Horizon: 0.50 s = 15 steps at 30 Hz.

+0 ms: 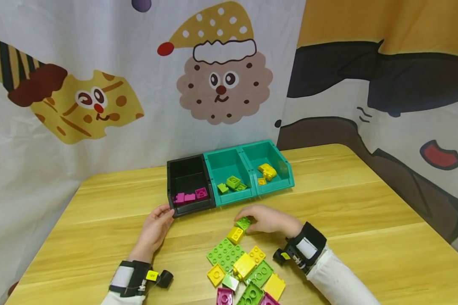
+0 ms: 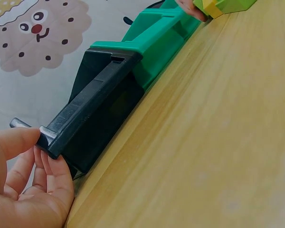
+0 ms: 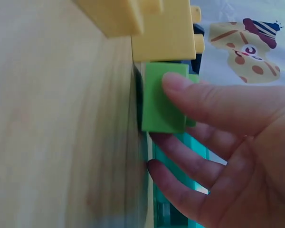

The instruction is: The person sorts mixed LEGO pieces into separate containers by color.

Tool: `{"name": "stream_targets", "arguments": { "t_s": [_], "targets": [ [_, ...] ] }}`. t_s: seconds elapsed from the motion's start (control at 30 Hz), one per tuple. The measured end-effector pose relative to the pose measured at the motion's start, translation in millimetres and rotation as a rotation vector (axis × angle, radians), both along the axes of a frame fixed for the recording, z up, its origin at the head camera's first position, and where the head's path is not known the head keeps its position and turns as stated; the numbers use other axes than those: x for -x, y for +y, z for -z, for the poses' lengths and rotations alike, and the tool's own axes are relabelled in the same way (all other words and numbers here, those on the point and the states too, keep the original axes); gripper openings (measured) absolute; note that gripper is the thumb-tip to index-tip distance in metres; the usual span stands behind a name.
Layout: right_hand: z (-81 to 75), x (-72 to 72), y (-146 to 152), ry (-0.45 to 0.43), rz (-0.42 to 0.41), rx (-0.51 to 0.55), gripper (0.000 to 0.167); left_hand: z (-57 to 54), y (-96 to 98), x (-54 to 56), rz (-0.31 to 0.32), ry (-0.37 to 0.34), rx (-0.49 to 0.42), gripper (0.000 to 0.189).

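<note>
My left hand (image 1: 154, 228) pinches the near left corner of a black bin (image 1: 188, 171); in the left wrist view the thumb lies on the bin's rim (image 2: 92, 97) with fingers curled beneath. A small green toy brick (image 1: 243, 223) is between the thumb and fingers of my right hand (image 1: 269, 219). In the right wrist view the thumb presses the side of that green brick (image 3: 164, 102). A yellow brick (image 1: 235, 234) sits right beside it, at the far end of a pile of bricks. Magenta bricks (image 1: 189, 197) lie in the black bin.
Two teal bins adjoin the black one: the middle bin (image 1: 223, 161) holds green bricks (image 1: 233, 182), the right bin (image 1: 259, 150) yellow ones (image 1: 267, 171). Green, yellow and magenta bricks, including a large green one (image 1: 225, 253), are heaped on the wooden table (image 1: 351, 203). Behind hangs a printed curtain (image 1: 145, 51).
</note>
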State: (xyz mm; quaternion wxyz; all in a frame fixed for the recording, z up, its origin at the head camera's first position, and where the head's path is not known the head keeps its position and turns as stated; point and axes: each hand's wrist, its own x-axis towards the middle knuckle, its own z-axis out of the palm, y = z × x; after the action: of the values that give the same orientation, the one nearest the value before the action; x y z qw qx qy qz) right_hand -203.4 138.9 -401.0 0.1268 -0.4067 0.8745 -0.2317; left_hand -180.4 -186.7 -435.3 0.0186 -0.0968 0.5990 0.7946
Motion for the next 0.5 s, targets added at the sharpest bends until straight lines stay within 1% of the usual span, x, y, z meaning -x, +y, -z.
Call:
{"name": "stream_targets", "arguments": {
  "t_s": [0.3,0.5],
  "targets": [
    [-3.9,1.5,2.7,0.024,0.036,0.02,0.036,-0.8,0.4,-0.7,0.003,0.002,-0.002,0.017],
    [-8.2,3.6,3.1,0.008,0.053,0.057,0.038,-0.7,0.4,-0.1,0.001,0.003,-0.009,0.018]
  ]
}}
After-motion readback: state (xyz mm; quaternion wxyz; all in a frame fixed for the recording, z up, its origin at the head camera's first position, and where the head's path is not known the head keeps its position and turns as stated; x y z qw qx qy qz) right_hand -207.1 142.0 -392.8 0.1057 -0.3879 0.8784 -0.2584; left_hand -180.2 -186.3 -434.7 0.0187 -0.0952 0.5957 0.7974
